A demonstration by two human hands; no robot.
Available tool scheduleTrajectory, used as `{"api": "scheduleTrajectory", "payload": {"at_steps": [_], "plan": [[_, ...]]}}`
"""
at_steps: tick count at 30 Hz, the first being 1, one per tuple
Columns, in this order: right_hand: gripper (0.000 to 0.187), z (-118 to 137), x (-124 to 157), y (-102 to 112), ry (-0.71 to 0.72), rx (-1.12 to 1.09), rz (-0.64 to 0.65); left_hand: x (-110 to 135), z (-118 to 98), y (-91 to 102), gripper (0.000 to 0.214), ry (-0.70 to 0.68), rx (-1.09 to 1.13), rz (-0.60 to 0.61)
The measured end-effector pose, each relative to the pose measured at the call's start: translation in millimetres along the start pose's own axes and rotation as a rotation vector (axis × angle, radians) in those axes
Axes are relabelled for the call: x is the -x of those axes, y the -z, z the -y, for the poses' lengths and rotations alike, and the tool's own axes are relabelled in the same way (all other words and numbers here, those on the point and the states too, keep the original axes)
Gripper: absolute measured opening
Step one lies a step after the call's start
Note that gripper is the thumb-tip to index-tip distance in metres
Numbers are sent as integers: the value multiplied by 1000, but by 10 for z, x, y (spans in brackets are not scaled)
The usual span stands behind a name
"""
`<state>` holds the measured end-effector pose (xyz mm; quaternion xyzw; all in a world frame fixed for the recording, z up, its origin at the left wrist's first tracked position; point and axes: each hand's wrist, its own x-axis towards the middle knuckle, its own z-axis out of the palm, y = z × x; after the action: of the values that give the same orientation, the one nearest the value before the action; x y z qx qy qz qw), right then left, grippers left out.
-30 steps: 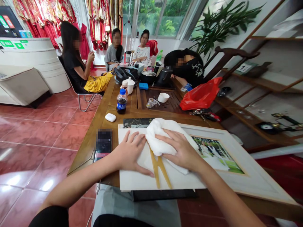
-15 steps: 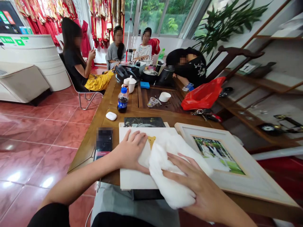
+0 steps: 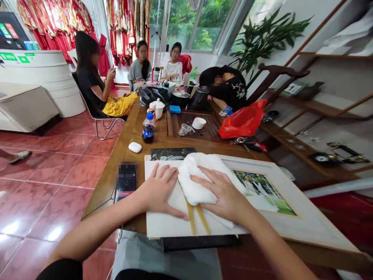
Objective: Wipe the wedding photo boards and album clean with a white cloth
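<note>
A white board (image 3: 159, 227) lies flat at the near edge of the wooden table. My left hand (image 3: 159, 190) rests on its left part, fingers spread and holding nothing. Under my right hand (image 3: 223, 194) is a bunched white towel (image 3: 192, 177), pressed onto the board with the fingers bent over it. Two tan strips (image 3: 190, 219) on the board's surface stick out below the towel, and the cloth hides their upper part. A dark picture (image 3: 171, 153) pokes out beyond the board's far edge. To the right lies a white-framed wedding photo (image 3: 291, 186), partly covered by the towel.
A phone (image 3: 126, 181) lies left of the board. Beyond are a white earbud case (image 3: 135, 147), a cola bottle (image 3: 148, 128), a white bowl (image 3: 199, 123), keys (image 3: 243, 142) and a red plastic bag (image 3: 243, 120). Several people sit around the table's far part.
My right hand and the towel have moved away from me, up the board. The lower tan strips now show while their top is covered. A foot has appeared at the left.
</note>
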<state>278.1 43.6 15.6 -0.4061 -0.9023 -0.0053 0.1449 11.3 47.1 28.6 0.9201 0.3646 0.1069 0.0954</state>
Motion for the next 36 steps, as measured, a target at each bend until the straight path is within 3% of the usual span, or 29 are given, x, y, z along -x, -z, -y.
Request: {"api": "scheduleTrajectory", "payload": {"at_steps": [4, 13, 17, 27, 31, 36], "plan": [[62, 60, 63, 10, 39, 23, -30, 2, 12, -31, 117, 9, 4, -13], [63, 342, 548, 117, 134, 41, -49, 12, 0, -33, 119, 14, 8, -9], [63, 277, 480, 115, 110, 42, -28, 9, 4, -18, 119, -5, -1, 10], [59, -55, -9, 3, -104, 42, -11, 17, 26, -49, 117, -10, 13, -15], [57, 20, 89, 0, -96, 48, -37, 12, 24, -57, 118, -3, -1, -27], [60, 183, 430, 51, -26, 47, -67, 9, 17, -57, 116, -2, -12, -26]]}}
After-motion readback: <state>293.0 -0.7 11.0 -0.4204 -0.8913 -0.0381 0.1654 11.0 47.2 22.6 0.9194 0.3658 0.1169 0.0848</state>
